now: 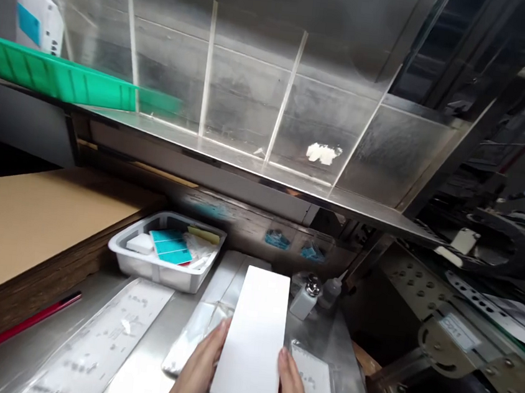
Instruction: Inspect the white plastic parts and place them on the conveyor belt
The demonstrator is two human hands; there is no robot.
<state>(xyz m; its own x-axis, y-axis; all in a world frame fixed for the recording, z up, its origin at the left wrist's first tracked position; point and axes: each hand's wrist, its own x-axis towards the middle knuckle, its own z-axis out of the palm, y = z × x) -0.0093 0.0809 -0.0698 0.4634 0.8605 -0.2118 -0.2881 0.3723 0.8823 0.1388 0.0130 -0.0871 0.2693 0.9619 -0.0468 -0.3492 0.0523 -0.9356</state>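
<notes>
Left hand [195, 374] and right hand [292, 392] clasped a plain white rectangular board [252, 339] by its long edges, fingertips showing along each side. The rest of each grip was hidden behind it, and its thickness was hard to judge. The board was held above a clear plastic bag [198, 340] on the stainless worktop [139, 384]. Two more bags lay to either side, the left bag [101, 342] and the right bag [313, 383], each holding a white printed sheet with text too small to read. A red marker [26, 325] lay along the worktop's left edge, beside a stack of cardboard sheets [38, 229]. Toward the far edge stood a white plastic tray [119, 245] holding a teal card [170, 246], a white block [140, 243], a yellow strip [203, 234] and crumpled clear wrap [198, 245], with anything beneath them hidden. Right of the tray stood a white bottle [304, 301] with a metal cap. Farther up, a green tray [54, 78] sat on a steel shelf [255, 174].
</notes>
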